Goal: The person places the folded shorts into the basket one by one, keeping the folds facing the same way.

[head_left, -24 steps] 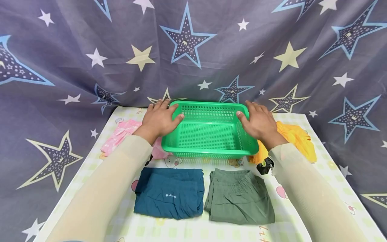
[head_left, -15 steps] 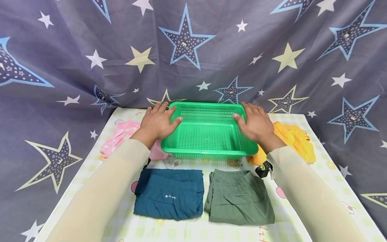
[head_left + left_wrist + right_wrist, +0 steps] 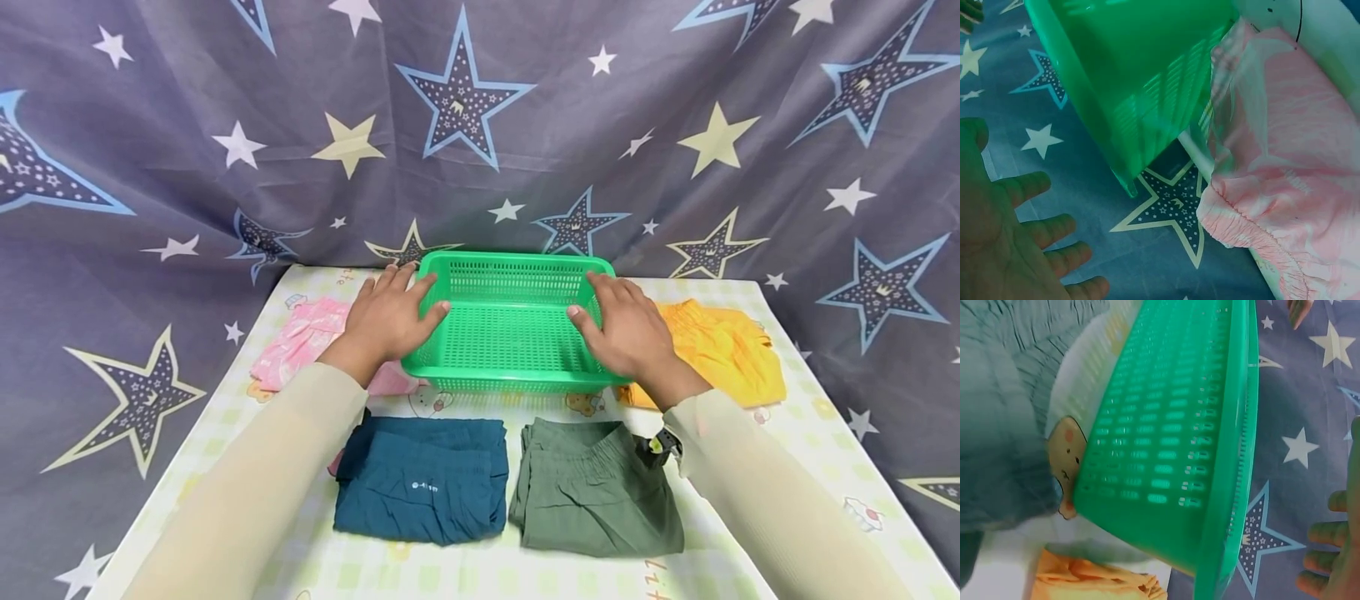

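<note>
A green plastic basket (image 3: pixel 517 333) with slotted walls stands at the back of the table, nothing inside it. My left hand (image 3: pixel 386 321) is over its left end with fingers spread; the left wrist view shows that hand (image 3: pixel 1016 244) apart from the rim. Over the right end is my right hand (image 3: pixel 630 329), and in the right wrist view its straight fingers (image 3: pixel 1329 534) are clear of the basket wall (image 3: pixel 1160 425). Neither hand holds anything. Pink folded clothing (image 3: pixel 300 337) lies beside my left hand, partly hidden by it. Yellow folded clothing (image 3: pixel 727 350) lies beside my right.
Nearer me, folded dark blue shorts (image 3: pixel 423 483) and folded grey-green shorts (image 3: pixel 596 492) lie side by side in front of the basket. A checked cloth (image 3: pixel 465 575) covers the table. Behind it hangs a grey curtain (image 3: pixel 570 150) with stars.
Both hands have drawn slightly toward me, the right one also leftward, uncovering more of the yellow clothing. The basket and the clothes have stayed in place.
</note>
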Motion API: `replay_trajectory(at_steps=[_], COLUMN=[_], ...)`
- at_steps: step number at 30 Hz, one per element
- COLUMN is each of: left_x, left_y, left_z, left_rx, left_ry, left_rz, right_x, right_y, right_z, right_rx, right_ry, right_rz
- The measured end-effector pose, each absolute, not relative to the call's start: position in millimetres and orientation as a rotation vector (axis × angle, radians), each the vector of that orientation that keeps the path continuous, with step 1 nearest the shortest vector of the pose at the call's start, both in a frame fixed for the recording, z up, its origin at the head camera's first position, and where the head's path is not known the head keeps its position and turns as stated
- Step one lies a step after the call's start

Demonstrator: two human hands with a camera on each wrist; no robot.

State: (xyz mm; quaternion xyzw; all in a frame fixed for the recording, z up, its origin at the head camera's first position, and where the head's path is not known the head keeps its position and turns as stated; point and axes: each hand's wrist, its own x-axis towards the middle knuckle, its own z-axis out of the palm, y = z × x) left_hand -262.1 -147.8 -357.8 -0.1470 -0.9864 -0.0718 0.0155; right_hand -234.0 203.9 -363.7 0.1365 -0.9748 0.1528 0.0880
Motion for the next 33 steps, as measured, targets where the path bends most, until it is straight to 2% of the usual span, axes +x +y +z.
replay_trajectory(at_steps=[18, 33], left_x=[-225.9, -165.3], left_y=[-167.9, -193.1], left_z=[-378.3, -395.8], left_rx=[-0.457, -0.31], left_ry=[-3.007, -2.824], left_rz=[-0.377, -0.722], right_x=[-198.2, -145.3], right_y=[191.5, 170.2], right_z=[-388.0, -406.9], right_rx=[0.558, 0.693], right_ry=[-2.741, -2.596], right_rz=[0.483, 0.587])
